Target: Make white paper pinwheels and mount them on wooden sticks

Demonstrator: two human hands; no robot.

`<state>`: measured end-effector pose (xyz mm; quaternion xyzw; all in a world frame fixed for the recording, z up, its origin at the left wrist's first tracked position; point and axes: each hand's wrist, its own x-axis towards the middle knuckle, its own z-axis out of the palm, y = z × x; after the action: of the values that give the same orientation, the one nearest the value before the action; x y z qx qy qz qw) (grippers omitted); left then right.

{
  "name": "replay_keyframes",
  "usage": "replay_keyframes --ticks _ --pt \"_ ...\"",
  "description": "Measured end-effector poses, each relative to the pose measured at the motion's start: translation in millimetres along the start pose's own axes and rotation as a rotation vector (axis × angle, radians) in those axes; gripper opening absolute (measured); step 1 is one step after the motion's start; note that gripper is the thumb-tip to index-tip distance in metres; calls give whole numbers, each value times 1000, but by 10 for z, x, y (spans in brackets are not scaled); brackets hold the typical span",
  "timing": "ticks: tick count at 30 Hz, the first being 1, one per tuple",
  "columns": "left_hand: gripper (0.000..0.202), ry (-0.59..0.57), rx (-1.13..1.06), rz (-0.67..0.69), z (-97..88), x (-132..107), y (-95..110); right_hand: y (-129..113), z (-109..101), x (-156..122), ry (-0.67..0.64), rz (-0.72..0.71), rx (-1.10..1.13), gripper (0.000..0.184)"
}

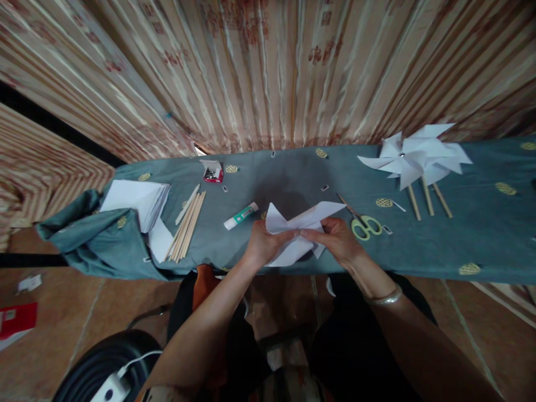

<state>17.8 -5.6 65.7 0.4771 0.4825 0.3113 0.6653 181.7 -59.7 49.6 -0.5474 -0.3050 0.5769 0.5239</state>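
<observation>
Between my two hands is a white paper pinwheel (288, 258), its blades folded in toward the middle. My left hand (264, 241) pinches it from the left, thumb pressed at the centre. From the other side my right hand (337, 239) grips it, thumb tip also at the centre and nearly meeting the left one. The fingers underneath are hidden by the paper. A glue stick (242, 216) lies just left of my left hand. Scissors with light green handles (365, 227) rest close to the right of my right hand.
Several wooden sticks (188, 226), a white pen (188, 205), a paper stack (136, 201) and a small open box of metal pins (213, 173) lie on the left. Finished pinwheels on sticks (422, 156) lie at the right. A curtain (268, 72) hangs behind the cloth-covered table (427, 245).
</observation>
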Motion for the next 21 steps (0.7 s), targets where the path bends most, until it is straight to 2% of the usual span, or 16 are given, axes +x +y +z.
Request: replay_keyframes --ticks 11,21 --pt "23 62 29 2 23 -5 -10 30 4 16 -4 -12 8 32" --pt "21 60 105 16 33 -18 14 41 8 21 14 -15 14 33"
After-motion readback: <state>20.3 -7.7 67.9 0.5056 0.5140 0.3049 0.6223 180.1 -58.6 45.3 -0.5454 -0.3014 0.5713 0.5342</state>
